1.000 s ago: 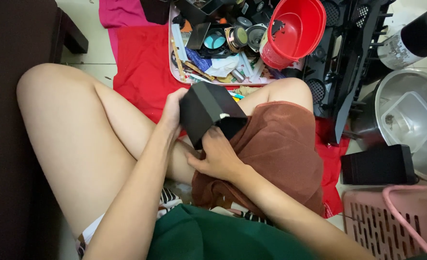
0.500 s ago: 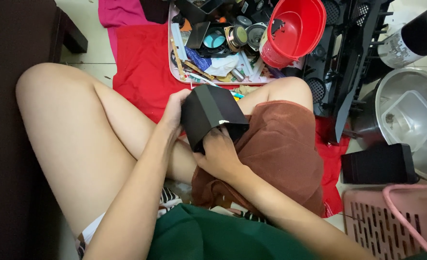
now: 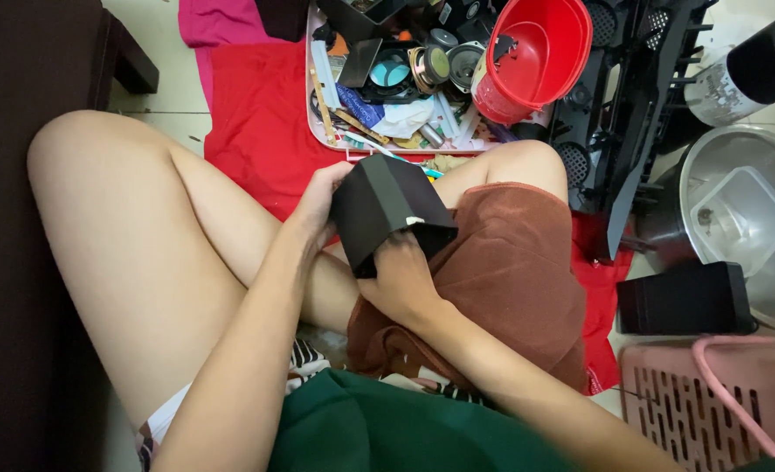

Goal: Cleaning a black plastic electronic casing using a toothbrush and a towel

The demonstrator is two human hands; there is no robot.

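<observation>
From the head camera, much is cut off or hidden: the person's torso shows only as a green garment at the bottom edge, and the dark furniture [image 3: 20, 218] on the left is a featureless mass. The underside and near end of the black box [image 3: 387, 210] are covered by the hands, so what it is exactly stays unclear. The left hand [image 3: 318, 197] grips the box's far left side, fingers curled round its edge; only the back of that hand shows. The right hand [image 3: 403, 278] closes on the box's lower near end from beneath, fingertips tucked out of sight under it. The box sits tilted between both hands, above the brown towel [image 3: 510, 280] draped over the right knee. Beyond lies a tray of cluttered parts [image 3: 387, 96], partly covered by a red bucket [image 3: 536, 57]; a steel pot [image 3: 754, 218] and pink basket [image 3: 711, 402] run off frame at right.
</observation>
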